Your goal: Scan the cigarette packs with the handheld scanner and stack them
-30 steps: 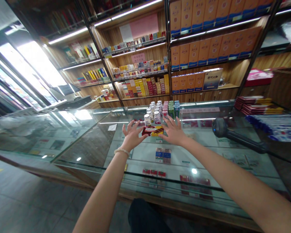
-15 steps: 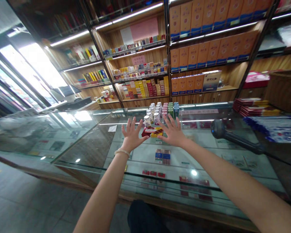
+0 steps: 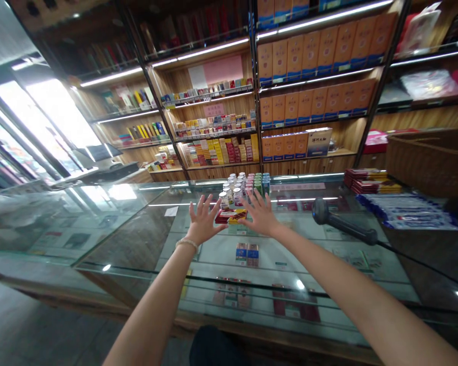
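Note:
My left hand (image 3: 203,223) is stretched out over the glass counter (image 3: 137,244), fingers spread, holding nothing. A pale bracelet (image 3: 187,244) circles its wrist. Opposite it, my right hand (image 3: 260,216) is also spread and empty. Between and just beyond the two hands lie a red-and-yellow packet (image 3: 231,216) and a group of small white-capped bottles (image 3: 232,190). Pink, green and blue containers (image 3: 260,184) stand behind my right fingertips. Whether either hand touches the glass or the packet, I cannot tell.
A black handheld scanner (image 3: 339,223) with a cable lies to the right. Beyond it are blue-and-white packets (image 3: 406,211), red packs (image 3: 370,180) and a wicker basket (image 3: 431,152). Cigarette packs (image 3: 248,254) sit under the glass. Shelves with orange boxes (image 3: 309,109) line the back wall.
The camera view has tilted up and turned slightly right, so the counter and hands sit lower and farther left. Both hands remain spread and empty.

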The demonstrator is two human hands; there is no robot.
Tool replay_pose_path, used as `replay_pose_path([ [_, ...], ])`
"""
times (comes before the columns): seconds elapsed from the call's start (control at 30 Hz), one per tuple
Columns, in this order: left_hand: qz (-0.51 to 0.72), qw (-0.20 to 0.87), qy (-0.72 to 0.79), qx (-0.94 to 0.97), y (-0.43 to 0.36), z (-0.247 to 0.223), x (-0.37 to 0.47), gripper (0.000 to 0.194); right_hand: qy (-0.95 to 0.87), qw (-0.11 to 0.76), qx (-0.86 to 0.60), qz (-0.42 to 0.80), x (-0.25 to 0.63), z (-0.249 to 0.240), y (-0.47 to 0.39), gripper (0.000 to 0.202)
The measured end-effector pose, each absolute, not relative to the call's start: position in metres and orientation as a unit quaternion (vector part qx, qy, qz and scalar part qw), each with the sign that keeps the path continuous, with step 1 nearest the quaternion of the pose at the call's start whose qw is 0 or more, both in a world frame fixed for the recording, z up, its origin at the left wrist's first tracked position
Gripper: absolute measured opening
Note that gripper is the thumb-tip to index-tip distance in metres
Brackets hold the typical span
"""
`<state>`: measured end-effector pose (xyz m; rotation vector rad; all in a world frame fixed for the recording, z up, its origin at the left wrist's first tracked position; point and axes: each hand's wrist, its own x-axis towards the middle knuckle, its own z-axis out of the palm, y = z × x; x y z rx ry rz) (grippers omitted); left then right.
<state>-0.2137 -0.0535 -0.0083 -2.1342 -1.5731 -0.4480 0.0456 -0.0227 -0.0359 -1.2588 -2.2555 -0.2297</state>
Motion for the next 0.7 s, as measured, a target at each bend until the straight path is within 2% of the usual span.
replay_pose_path([
  [0.27,-0.149,0.252,-0.547,-0.784,-0.054,0.013,-0.194,0.090,-0.835,0.284,-0.458,-0.106,0.057,-0.017,-0.025,0.079],
  [0.7,-0.172,0.257,-0.542,-0.781,-0.039,0.032,-0.113,0.085,-0.796,0.295,-0.492,-0.193,0.148,-0.001,-0.023,0.071],
])
